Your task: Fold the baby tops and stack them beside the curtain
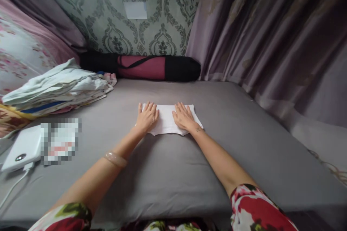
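Note:
A small white cloth garment (166, 120) lies spread flat on the grey bed sheet (173, 173); its exact kind is partly covered by my hands. My left hand (147, 116) rests palm down on its left side, fingers stretched and pointing away from me. On the right side of the cloth, my right hand (184, 116) also lies flat with the fingers extended. Neither hand grips the fabric. Between the two hands, the white middle of the cloth shows.
A stack of folded clothes (62, 86) sits at the left. Nearer are a white power bank (24, 148) with a cable and a blurred-out item (61, 142). A long black and maroon bag (142, 67) lies along the wall. Curtains (260, 25) hang at the right.

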Demonstrator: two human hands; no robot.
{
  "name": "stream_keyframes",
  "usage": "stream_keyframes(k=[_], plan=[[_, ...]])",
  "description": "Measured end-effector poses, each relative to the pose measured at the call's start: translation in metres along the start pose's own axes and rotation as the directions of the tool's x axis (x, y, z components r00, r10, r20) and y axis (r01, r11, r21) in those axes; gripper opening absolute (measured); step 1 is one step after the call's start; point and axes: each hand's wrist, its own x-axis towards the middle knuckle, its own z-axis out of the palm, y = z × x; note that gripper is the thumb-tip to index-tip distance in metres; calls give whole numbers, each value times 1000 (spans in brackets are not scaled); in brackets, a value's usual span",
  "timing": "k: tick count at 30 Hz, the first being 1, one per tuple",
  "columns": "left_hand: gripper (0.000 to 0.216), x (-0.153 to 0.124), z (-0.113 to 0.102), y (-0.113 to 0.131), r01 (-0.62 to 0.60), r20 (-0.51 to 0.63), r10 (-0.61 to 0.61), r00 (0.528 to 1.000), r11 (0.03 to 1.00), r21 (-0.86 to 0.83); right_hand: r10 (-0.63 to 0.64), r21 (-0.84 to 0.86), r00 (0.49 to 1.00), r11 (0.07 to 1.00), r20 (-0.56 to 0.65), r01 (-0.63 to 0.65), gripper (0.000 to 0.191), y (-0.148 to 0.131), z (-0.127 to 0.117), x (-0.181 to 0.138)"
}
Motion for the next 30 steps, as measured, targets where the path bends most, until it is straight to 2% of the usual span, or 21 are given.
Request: stream_keyframes(k=[3, 6, 11, 14, 17, 19, 21, 23, 26, 30], plan=[[56, 6, 13, 0, 4, 112, -2, 994, 1000, -18, 57, -54, 998, 997, 15, -56, 62, 24, -1, -9], [60, 6, 26, -5, 44, 206, -38, 978, 999, -26, 79, -21, 996, 997, 37, -79, 61, 37, 6, -13], [63, 8, 30, -6, 62, 246, -50, 968, 997, -39, 87, 25, 996, 996, 29, -88, 60, 38, 13, -10], [60, 15, 27, -9, 66, 293, -39, 955, 994, -83, 77, 97, 993, 992, 92, -86, 59, 44, 6, -5], [59, 20, 19, -25, 93, 261, -45, 964, 980, -177, 105, 289, 994, 951, 42, -113, 52, 61, -10, 0], [59, 21, 11, -41, 177, 185, -141, 973, 965, -191, 251, 384, 967, 896, -28, -222, 45, 77, -21, 0], [57, 19, 3, -58, 292, 182, -263, 948, 944, -156, 408, 411, 913, 833, -3, -371, 37, 92, -29, -2], [51, 18, -5, -70, 377, 271, -337, 902, 920, -108, 485, 394, 871, 787, 80, -475, 30, 103, -31, -7], [42, 17, -15, -73, 442, 362, -381, 851, 892, -99, 504, 365, 851, 773, 146, -520, 23, 108, -28, -10], [33, 20, -22, -61, 502, 405, -402, 821, 847, -176, 486, 317, 860, 801, 154, -509, 13, 100, -20, -6]])
